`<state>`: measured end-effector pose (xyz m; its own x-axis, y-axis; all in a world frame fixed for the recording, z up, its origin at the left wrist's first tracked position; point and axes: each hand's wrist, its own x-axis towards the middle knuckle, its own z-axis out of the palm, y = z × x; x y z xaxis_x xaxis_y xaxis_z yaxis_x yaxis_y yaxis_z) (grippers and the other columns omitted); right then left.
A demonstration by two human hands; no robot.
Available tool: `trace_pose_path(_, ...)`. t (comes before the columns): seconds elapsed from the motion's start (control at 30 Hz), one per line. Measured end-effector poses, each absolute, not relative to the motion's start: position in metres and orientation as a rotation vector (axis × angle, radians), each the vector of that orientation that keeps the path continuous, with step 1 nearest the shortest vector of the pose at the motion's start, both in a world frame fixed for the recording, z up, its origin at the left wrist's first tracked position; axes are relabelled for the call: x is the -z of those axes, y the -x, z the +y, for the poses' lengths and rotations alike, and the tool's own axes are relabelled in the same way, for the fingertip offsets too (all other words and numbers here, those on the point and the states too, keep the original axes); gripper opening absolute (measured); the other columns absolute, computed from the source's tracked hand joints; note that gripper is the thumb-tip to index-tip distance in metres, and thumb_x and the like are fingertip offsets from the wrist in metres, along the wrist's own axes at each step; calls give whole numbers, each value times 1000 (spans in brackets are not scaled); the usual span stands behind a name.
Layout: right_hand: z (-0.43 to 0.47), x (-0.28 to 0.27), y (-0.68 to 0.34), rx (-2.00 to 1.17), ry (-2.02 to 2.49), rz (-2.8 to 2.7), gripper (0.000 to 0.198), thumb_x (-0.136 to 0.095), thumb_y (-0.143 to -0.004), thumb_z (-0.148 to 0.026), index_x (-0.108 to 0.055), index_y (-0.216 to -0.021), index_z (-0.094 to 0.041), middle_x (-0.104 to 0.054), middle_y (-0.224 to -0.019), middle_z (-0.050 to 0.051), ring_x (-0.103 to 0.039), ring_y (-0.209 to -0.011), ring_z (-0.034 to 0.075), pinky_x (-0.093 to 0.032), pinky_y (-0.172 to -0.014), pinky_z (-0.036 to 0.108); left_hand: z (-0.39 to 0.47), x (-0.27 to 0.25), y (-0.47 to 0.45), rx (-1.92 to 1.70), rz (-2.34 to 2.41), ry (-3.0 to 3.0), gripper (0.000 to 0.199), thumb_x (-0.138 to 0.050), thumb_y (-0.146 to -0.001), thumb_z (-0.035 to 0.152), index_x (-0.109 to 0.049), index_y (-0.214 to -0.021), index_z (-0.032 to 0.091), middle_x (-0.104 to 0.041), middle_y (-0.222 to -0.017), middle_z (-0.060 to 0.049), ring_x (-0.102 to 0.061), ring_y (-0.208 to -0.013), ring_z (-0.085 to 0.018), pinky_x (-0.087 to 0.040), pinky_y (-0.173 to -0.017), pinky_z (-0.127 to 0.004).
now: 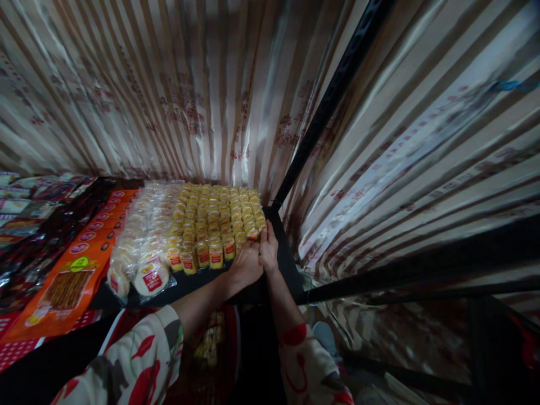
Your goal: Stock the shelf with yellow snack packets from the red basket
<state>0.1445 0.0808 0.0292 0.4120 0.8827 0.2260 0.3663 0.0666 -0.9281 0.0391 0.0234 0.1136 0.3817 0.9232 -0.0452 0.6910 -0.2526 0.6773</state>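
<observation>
Small yellow wrapped snack packs (216,254) with red labels stand in tight rows on a black shelf (288,247). My left hand (247,262) is closed at the front right of these rows, just below the nearest pack of the end row. What its fingers may hold is hidden. Beside it, touching it, my right hand (269,246) lies along the right side of the end row with its fingers stretched out toward the back. Left of the yellow packs are rows of round white cakes (152,277) in clear wrap.
Orange snack bags (78,270) and dark packets (29,247) lie farther left. A black metal post (324,107) rises at the shelf's back right corner. Striped, printed plastic sheeting (202,84) hangs behind and to the right. More yellow packs (211,340) show below the shelf.
</observation>
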Motion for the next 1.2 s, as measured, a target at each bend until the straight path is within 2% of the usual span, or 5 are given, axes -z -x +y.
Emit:
trace_pose_path(0.43, 77, -30, -145, -494, 1557, -1166, 56, -31, -89, -44, -41, -133, -11, -36, -142, 15, -28, -134, 20, -22, -110, 41, 27, -109, -38, -525, 1349, -2047, 32, -39, -76, 8, -58, -101, 11, -62, -105, -13, -57, -99, -20, -45, -92, -32)
trace_pose_path(0.77, 25, -48, -133, -320, 1534, -1004, 43, -36, -87, -40, -54, -116, -14, -57, -119, 14, -52, -111, 22, -39, -96, 40, -12, -100, -18, -582, 1338, -2025, 39, -38, -80, 11, -53, -116, 12, -60, -115, -11, -56, -107, -18, -41, -98, -30)
trace_pose_path(0.9, -21, -55, -108, -454, 1481, -945, 38, -41, -85, -40, -54, -111, -15, -61, -109, 14, -58, -97, 20, -47, -84, 35, -38, -92, -3, -614, 1323, -1962, 36, -39, -79, 10, -57, -110, 14, -62, -110, -9, -57, -102, -16, -43, -94, -27)
trace_pose_path(1.03, -74, -52, -77, -620, 1429, -955, 32, -44, -85, -42, -55, -101, -16, -64, -80, 6, -60, -73, 17, -49, -67, 30, -70, -77, 22, -551, 1333, -1888, 27, -40, -79, 11, -62, -93, 16, -66, -92, -7, -60, -87, -16, -47, -83, -28)
trace_pose_path(1.2, -125, -23, -36, -859, 1524, -1330, 26, -42, -85, -37, -62, -90, -20, -67, -85, 6, -63, -80, 19, -49, -75, 33, -116, -37, 72, -390, 1260, -1716, 24, -45, -77, 14, -63, -92, 16, -68, -88, -7, -63, -81, -17, -48, -73, -26)
